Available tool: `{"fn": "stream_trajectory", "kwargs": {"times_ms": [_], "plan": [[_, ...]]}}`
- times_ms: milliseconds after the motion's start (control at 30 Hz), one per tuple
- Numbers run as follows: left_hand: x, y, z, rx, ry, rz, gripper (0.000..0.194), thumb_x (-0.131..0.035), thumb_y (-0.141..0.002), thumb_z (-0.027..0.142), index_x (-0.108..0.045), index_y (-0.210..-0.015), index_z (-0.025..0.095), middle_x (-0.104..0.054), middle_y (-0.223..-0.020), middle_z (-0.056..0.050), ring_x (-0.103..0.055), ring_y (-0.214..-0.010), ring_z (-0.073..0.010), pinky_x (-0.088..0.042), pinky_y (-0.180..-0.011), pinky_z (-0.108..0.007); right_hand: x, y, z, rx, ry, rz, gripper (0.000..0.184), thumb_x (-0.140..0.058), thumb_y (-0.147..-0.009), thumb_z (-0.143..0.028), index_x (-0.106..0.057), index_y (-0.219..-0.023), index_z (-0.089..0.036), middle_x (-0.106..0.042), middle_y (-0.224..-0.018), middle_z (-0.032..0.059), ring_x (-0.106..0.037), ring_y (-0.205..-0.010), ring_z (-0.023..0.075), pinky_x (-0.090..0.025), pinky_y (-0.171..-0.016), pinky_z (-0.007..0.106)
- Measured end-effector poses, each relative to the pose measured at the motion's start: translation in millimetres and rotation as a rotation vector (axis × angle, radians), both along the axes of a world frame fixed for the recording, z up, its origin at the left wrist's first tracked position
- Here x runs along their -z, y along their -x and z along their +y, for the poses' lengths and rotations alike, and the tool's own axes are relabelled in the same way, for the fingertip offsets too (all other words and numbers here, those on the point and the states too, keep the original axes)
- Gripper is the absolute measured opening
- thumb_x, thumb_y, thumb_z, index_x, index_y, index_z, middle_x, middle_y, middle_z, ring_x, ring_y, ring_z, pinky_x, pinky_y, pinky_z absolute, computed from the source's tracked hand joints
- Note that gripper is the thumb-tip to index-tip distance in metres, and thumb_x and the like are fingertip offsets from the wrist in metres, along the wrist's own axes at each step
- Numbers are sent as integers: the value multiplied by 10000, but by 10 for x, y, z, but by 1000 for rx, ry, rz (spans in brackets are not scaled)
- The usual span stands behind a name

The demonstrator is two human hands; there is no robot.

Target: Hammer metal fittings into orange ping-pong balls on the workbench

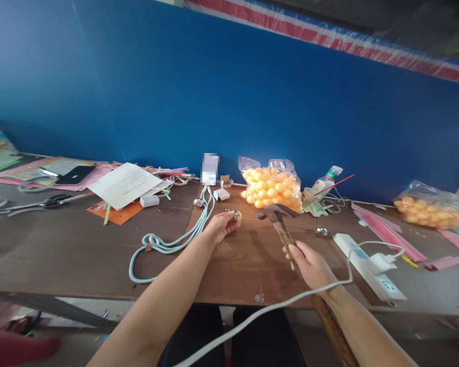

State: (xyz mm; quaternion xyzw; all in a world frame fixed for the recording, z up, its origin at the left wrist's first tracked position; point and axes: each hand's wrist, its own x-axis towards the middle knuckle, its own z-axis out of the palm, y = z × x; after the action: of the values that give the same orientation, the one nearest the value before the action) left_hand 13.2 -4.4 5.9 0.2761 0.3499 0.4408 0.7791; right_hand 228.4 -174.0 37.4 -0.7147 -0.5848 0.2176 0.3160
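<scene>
My right hand (pixel 309 262) is wrapped round the wooden handle of a claw hammer (pixel 283 232), whose metal head is raised to the right of my left hand. At the middle of the table, my left hand (pixel 222 228) pinches a small shiny silver-and-yellow piece (pixel 237 216); its exact kind is unclear. A similar silver piece (pixel 198 202) lies to the left, beside a light blue cord (pixel 172 248). Another silver piece (pixel 321 231) rests on the right, near the power strip. Behind the hammer head stands a clear bag of yellow-orange balls (pixel 270 187).
A power strip (pixel 367 265) with a plugged-in charger is at right, its white cable (pixel 275 303) crossing over my right forearm. Farther right lies a second bag of balls (pixel 428 211). Papers (pixel 125 184), scissors (pixel 55 201) and a phone (pixel 75 175) occupy the left. A blue wall (pixel 214 92) rises behind.
</scene>
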Motion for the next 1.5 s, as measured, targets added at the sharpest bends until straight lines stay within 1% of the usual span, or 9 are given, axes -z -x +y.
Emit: {"fn": "stream_trajectory", "kwargs": {"times_ms": [167,367,633,767,900,1000,1200,1367,1500], "plan": [[-28,20,-23,1,3,-2,127,-584,-875,152,-635,-819,51,-682,-787,-123,-648,-635,-122,-581,-634,-245,-188,398,18,-70,-89,181,430,-385,-912,-542,-570,-1046,-177,-669,-931,87,-604,-636,154,-511,-606,287],[-59,4,-53,19,-3,-11,130,-617,-853,147,-644,-780,44,-666,-754,-114,-638,-617,-118,-584,-650,-256,-32,530,123,-69,-43,142,417,-400,-907,-517,-587,-1031,-165,-677,-895,80,-598,-600,151,-506,-578,285],[-24,-8,-37,8,6,-20,133,-601,-864,149,-640,-783,52,-669,-768,-110,-636,-612,-119,-586,-633,-262,-62,537,114,-49,-71,105,414,-397,-902,-507,-594,-1044,-171,-689,-924,88,-630,-660,172,-513,-594,289],[6,-22,-25,-4,14,-4,122,-594,-863,132,-636,-788,46,-674,-797,-119,-636,-605,-119,-589,-629,-272,16,545,128,-74,-39,96,384,-405,-903,-487,-595,-1034,-180,-682,-897,80,-642,-694,190,-516,-588,293],[-30,6,-6,-18,20,-4,121,-585,-869,134,-634,-799,49,-670,-786,-114,-638,-604,-117,-580,-615,-256,99,437,141,-73,-122,-69,348,-392,-922,-449,-589,-1050,-192,-670,-909,78,-646,-803,214,-512,-728,333],[-71,42,22,-148,7,19,110,-598,-866,152,-627,-814,60,-657,-746,-89,-628,-580,-106,-567,-600,-238,143,238,184,-40,-218,-303,327,-414,-919,-395,-580,-1095,-176,-643,-1027,117,-606,-981,253,-466,-866,377],[-56,63,77,-244,-24,46,95,-659,-825,177,-624,-835,89,-654,-716,-58,-619,-579,-96,-556,-629,-233,317,-252,302,62,-61,-734,320,-473,-892,-283,-586,-1151,-132,-609,-1038,156,-575,-980,290,-443,-835,396],[-29,62,89,-259,-41,76,119,-677,-809,196,-638,-841,88,-645,-707,-56,-610,-586,-93,-561,-663,-260,373,-425,322,86,-26,-827,296,-505,-879,-279,-607,-1128,-156,-615,-1004,131,-581,-945,286,-441,-790,375],[-18,58,91,-259,-71,116,148,-695,-791,211,-651,-871,94,-653,-738,-63,-616,-610,-96,-562,-672,-260,180,-201,472,30,-221,-740,262,-496,-876,-246,-638,-1089,-189,-616,-1083,118,-569,-999,262,-415,-899,372]]}}
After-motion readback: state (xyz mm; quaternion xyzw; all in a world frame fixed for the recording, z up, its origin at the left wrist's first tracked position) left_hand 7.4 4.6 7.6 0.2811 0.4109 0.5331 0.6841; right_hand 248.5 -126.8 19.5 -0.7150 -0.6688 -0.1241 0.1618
